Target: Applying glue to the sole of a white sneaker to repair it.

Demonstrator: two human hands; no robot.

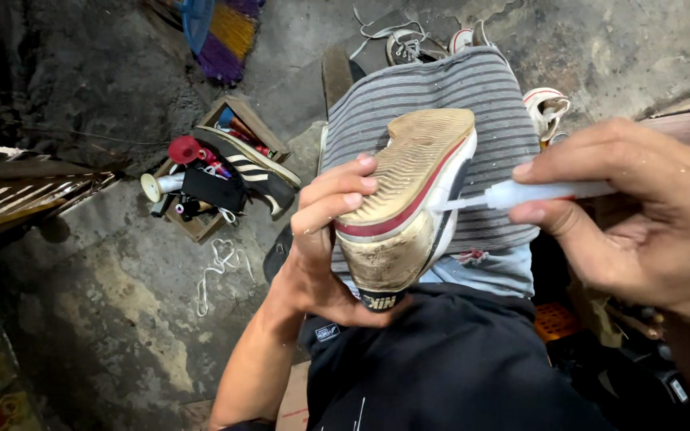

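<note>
Person seated, working over the lap; a striped grey cloth (441,96) covers the knee. Left hand (325,239) closed around a worn sneaker (409,199), held sole-up and heel toward the body; fingers wrap the near edge of the tan ribbed sole, thumb side hidden under the shoe. Sole shows a red stripe along its edge and a dirty white rim. Right hand (640,215) pinches a small clear tube (545,191) between thumb and fingers, its thin nozzle touching the seam between sole and upper on the shoe's right side. On the concrete floor to the left, well apart from the hands, a wooden box (201,227) holds spools and small tools, with a black sneaker with pale stripes (249,172) lying across it. A loose white lace (217,267) lies on the floor just beside the box. More shoes (409,44) sit beyond the knee at the top of the view, another white one (545,108) partly hidden behind the cloth. A broom head with coloured bristles (225,28) rests further back.
</note>
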